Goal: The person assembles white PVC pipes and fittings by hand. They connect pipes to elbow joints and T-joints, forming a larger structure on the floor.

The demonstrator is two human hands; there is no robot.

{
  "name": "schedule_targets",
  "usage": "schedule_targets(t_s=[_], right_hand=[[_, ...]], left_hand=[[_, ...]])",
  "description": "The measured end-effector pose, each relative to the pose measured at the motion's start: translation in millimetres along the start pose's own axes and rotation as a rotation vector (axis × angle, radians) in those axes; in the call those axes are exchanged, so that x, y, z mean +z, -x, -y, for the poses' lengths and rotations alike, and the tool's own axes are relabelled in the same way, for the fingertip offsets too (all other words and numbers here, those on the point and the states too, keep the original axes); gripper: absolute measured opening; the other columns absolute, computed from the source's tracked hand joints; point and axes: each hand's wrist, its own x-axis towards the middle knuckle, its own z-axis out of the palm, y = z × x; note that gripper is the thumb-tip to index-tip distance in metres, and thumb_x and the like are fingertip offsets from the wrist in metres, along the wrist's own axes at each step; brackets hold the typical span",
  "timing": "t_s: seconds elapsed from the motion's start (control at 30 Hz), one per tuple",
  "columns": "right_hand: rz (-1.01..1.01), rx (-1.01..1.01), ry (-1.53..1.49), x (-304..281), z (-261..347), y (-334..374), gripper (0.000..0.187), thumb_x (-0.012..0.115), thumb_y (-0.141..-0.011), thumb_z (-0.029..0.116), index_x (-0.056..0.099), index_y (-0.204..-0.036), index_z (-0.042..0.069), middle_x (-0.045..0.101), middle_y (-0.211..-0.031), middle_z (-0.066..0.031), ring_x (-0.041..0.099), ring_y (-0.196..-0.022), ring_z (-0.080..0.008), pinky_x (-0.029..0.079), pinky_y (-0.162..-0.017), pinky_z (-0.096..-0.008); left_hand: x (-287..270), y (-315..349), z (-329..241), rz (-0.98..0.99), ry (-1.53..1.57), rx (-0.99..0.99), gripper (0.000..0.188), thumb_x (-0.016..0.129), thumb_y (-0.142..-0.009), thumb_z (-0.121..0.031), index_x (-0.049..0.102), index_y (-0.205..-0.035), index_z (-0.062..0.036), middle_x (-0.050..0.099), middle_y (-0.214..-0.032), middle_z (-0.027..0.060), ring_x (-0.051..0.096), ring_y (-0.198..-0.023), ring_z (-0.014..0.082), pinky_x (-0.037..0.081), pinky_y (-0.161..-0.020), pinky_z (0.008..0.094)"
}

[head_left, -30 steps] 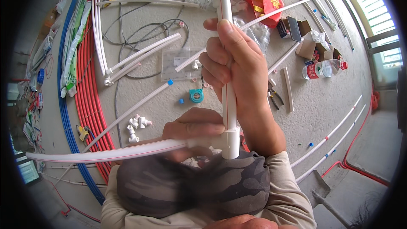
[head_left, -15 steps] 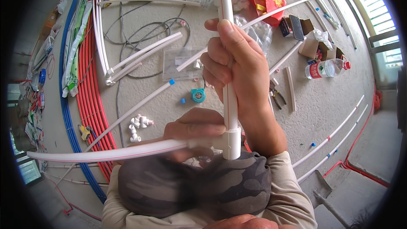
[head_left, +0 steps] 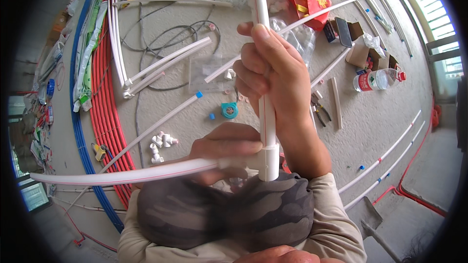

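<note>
My right hand (head_left: 273, 63) is wrapped round an upright white plastic pipe (head_left: 266, 117) with a thin red line along it. The pipe's lower end sits in a white tee fitting (head_left: 269, 164) above my knees. My left hand (head_left: 224, 148) is closed at the fitting, with its thumb and fingers around the joint. A second white pipe (head_left: 126, 177) with a red line runs from the fitting out to the left. Where this pipe meets the tee is partly blurred and covered by my left hand.
Red conduits (head_left: 105, 112) and blue conduits (head_left: 80, 131) run along the left floor. Ahead lie a teal tape measure (head_left: 229, 110), several white fittings (head_left: 158, 143), pliers (head_left: 321, 112), a grey cable (head_left: 146, 48), a red bag (head_left: 307, 0), an opened carton (head_left: 360, 53) and a water bottle (head_left: 378, 81).
The whole view has shifted very slightly. Both hands keep the same hold on the pipes and fitting.
</note>
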Motion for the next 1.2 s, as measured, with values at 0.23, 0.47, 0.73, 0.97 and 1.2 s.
schedule_targets(t_s=[0.23, 0.47, 0.73, 0.97, 1.2], right_hand=[[0.324, -0.364, 0.079, 6, 27, -12, 0.043, 0.038, -0.114, 0.027, 0.048, -0.139, -0.007, 0.042, -0.068, 0.0019, 0.035, -0.045, -0.0058, 0.033, -0.039, -0.0232], [0.541, -0.598, 0.354, 39, 46, -32, 0.047, 0.033, -0.115, 0.025, 0.043, -0.146, -0.009, 0.044, -0.068, -0.0008, 0.037, -0.045, -0.0073, 0.037, -0.042, -0.0234], [0.345, -0.422, 0.208, 39, 27, -41, 0.040, 0.063, -0.106, 0.025, 0.055, -0.135, -0.001, 0.049, -0.065, -0.0012, 0.046, -0.045, -0.0091, 0.037, -0.044, -0.0257], [0.411, -0.359, 0.141, 30, 20, -27, 0.047, 0.062, -0.105, 0.027, 0.052, -0.138, -0.004, 0.046, -0.062, -0.0009, 0.043, -0.043, -0.0095, 0.036, -0.043, -0.0254], [0.430, -0.358, 0.033, 18, 30, -34, 0.044, 0.061, -0.104, 0.018, 0.049, -0.141, -0.002, 0.043, -0.060, 0.0006, 0.037, -0.041, -0.0090, 0.032, -0.038, -0.0269]], left_hand=[[-26, -16, -8, -0.084, 0.297, -0.516, 0.103, 0.088, -0.082, -0.009, 0.026, -0.165, -0.0113, 0.058, -0.140, 0.0167, 0.059, -0.128, 0.0283, 0.046, -0.110, 0.0422], [-36, -3, -9, 0.024, -0.874, 0.129, 0.066, 0.088, -0.069, -0.001, 0.060, -0.128, 0.0022, 0.062, -0.129, 0.0196, 0.062, -0.118, 0.0397, 0.051, -0.095, 0.0482], [-30, -43, 13, -0.180, -0.779, 0.395, 0.072, 0.084, -0.061, 0.012, 0.056, -0.126, -0.0002, 0.055, -0.133, 0.0177, 0.060, -0.121, 0.0357, 0.051, -0.094, 0.0471], [-23, -38, 6, -0.117, -0.789, 0.401, 0.049, 0.080, -0.063, 0.012, 0.065, -0.107, -0.0032, 0.063, -0.115, 0.0139, 0.063, -0.101, 0.0317, 0.051, -0.092, 0.0439], [-26, -19, 20, -0.228, -1.014, 0.626, 0.033, 0.085, -0.067, -0.003, 0.068, -0.096, -0.0058, 0.061, -0.111, 0.0104, 0.061, -0.100, 0.0309, 0.046, -0.092, 0.0473]])
